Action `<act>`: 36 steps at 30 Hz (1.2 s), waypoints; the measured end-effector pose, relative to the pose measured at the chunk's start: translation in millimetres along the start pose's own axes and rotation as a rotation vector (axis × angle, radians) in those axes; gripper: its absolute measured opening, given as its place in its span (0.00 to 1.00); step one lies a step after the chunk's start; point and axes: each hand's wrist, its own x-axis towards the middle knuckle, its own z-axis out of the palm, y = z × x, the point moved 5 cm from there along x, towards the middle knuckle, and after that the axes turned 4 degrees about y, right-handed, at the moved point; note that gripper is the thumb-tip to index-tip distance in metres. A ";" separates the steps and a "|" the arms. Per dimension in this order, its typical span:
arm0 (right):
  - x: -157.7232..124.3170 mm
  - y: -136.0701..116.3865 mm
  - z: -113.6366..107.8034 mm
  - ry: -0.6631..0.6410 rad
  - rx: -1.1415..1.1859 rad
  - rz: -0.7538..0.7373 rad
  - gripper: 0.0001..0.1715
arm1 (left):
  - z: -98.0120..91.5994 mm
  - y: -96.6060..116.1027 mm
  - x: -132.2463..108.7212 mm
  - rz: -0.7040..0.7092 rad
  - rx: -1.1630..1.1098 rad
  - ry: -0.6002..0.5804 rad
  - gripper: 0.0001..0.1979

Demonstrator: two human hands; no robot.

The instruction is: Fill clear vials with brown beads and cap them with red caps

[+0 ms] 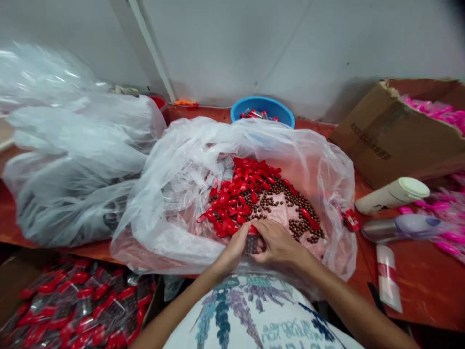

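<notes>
Close to my body, over the near edge of a big clear plastic bag (pixel 167 252), both hands meet on a small clear container (pixel 251 244) with a red cap and dark balls inside. My left hand (pixel 235 247) is closed on its left side. From the right, my right hand (pixel 278 241) wraps it, fingers at the cap and lower side. Just beyond, on the opened bag, lie a heap of red plastic caps (pixel 232 198), loose brown balls (pixel 301 228) and a pile of clear empty containers (pixel 185 186).
Lower left, a box holds many red-capped containers (pixel 80 300). Stuffed plastic bags (pixel 72 160) stand left. A blue basin (pixel 262 100) sits by the wall. At right are a cardboard box (pixel 374 140), a white bottle (pixel 392 195), a steel flask (pixel 381 230) and a tube (pixel 388 276).
</notes>
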 end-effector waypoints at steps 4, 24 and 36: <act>17.0 19.4 -22.2 -0.116 0.073 0.067 0.42 | -38.8 58.7 12.8 0.242 0.473 0.049 0.22; 31.2 126.9 -122.5 0.393 0.031 0.397 0.12 | -71.9 134.3 60.8 0.668 0.913 0.241 0.25; -74.0 127.3 -64.0 0.209 -0.295 0.546 0.13 | 37.5 50.6 73.8 0.523 1.560 0.109 0.15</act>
